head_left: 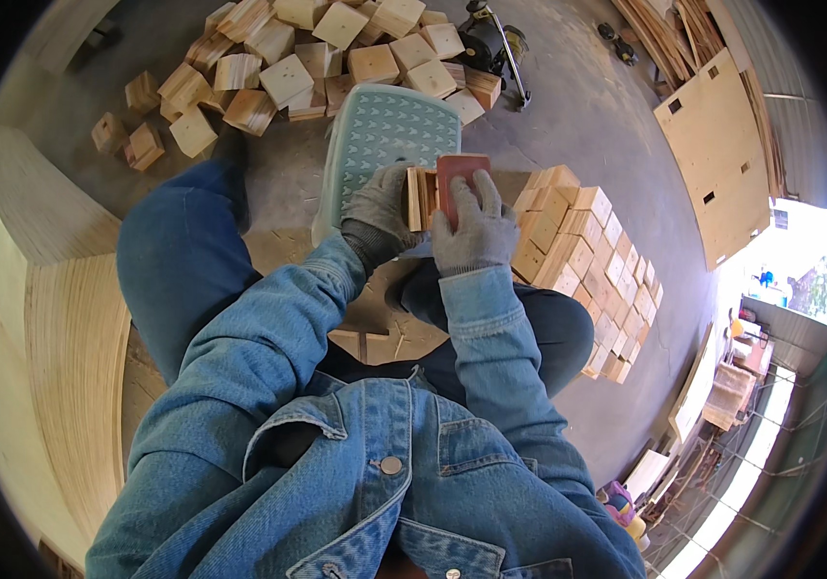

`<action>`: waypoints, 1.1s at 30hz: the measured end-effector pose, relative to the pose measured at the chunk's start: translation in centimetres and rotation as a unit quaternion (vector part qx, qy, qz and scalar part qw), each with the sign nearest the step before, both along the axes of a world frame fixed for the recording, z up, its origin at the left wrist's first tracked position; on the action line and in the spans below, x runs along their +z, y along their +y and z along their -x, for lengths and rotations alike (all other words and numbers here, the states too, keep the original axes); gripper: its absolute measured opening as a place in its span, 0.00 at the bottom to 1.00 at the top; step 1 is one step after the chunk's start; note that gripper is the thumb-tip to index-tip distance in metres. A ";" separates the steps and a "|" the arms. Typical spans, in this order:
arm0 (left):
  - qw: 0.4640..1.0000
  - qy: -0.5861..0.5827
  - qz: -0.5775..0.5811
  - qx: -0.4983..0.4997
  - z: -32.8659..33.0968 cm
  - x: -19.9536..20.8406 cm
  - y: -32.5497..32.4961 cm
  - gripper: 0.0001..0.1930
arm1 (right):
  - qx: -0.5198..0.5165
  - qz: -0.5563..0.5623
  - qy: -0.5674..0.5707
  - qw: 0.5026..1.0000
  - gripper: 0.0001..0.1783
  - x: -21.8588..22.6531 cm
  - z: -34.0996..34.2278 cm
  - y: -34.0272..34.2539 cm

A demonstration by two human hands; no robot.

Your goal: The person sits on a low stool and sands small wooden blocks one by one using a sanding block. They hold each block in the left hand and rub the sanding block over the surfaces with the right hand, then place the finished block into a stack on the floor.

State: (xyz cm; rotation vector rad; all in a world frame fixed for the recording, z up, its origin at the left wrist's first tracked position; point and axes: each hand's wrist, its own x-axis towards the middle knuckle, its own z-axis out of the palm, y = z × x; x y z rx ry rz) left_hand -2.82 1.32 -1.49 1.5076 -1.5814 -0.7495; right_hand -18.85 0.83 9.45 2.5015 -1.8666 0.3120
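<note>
Both of my hands wear grey gloves and are together at the right side of a pale green plastic stool [389,125]. My left hand [381,206] grips a small wooden box [417,198] from its left side; its hollow inner side faces right. My right hand [479,227] holds a flat reddish-brown rectangular pad [462,171], which looks like a sanding block, against the box's right side. The fingers of my right hand lie over the pad's face. The underside of the pad and the far side of the box are hidden.
A loose heap of wooden blocks [288,82] lies beyond the stool, beside a black power tool [492,48]. Neatly stacked wooden blocks [592,265] stand at my right knee. Curved plywood sheets [70,328] rise at left; a plywood panel [713,159] leans at far right.
</note>
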 end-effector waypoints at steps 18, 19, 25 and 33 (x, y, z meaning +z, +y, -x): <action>0.998 -0.042 0.009 -0.037 0.4 -2.3 -1.2 0.53 | 0.008 -0.024 0.002 1.000 0.33 0.5 1.1 2.2; 0.998 -0.044 0.003 -0.034 0.3 -2.3 -1.1 0.52 | 0.011 -0.023 -0.004 1.000 0.33 0.5 1.5 3.4; 0.999 -0.046 -0.013 -0.013 0.2 0.7 -0.3 0.49 | -0.013 0.004 -0.005 1.000 0.30 0.1 2.5 5.8; 1.000 -0.017 -0.002 -0.001 0.2 -0.6 -0.2 0.50 | -0.009 0.000 0.011 1.000 0.30 0.6 -0.5 -0.3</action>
